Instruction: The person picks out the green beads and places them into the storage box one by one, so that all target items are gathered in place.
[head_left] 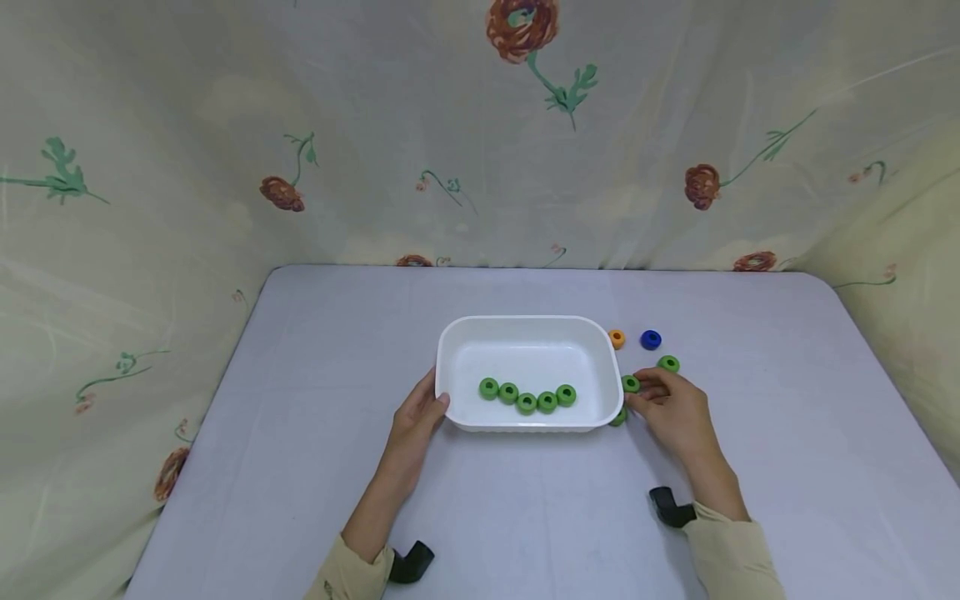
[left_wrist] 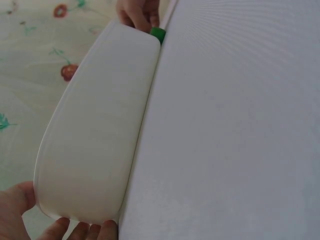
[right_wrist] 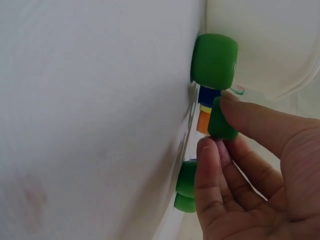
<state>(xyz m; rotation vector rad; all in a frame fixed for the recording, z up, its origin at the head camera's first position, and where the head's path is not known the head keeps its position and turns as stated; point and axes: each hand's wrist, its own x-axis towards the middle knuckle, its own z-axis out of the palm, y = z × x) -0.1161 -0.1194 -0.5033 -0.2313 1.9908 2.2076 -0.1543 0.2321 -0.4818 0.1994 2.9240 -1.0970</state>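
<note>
A shallow white tray (head_left: 528, 354) stands on the table with several green beads (head_left: 527, 403) in a curved row inside it. At its left end my left hand (head_left: 415, 425) grips the tray, thumb on the rim and fingers along the outer wall. Just off the tray's right end, my right hand (head_left: 678, 414) pinches a green bead (right_wrist: 221, 120) between thumb and fingertips. Another green bead (right_wrist: 215, 61) lies on the table beside the tray's near right corner. One more green bead (head_left: 668, 364) sits just beyond my right hand.
Behind the right hand lie an orange bead (head_left: 617, 338), partly covered by the tray's rim, and a blue bead (head_left: 651, 339). A white cloth covers the table (head_left: 300, 350). Flowered curtains (head_left: 360, 125) hang along its back and sides.
</note>
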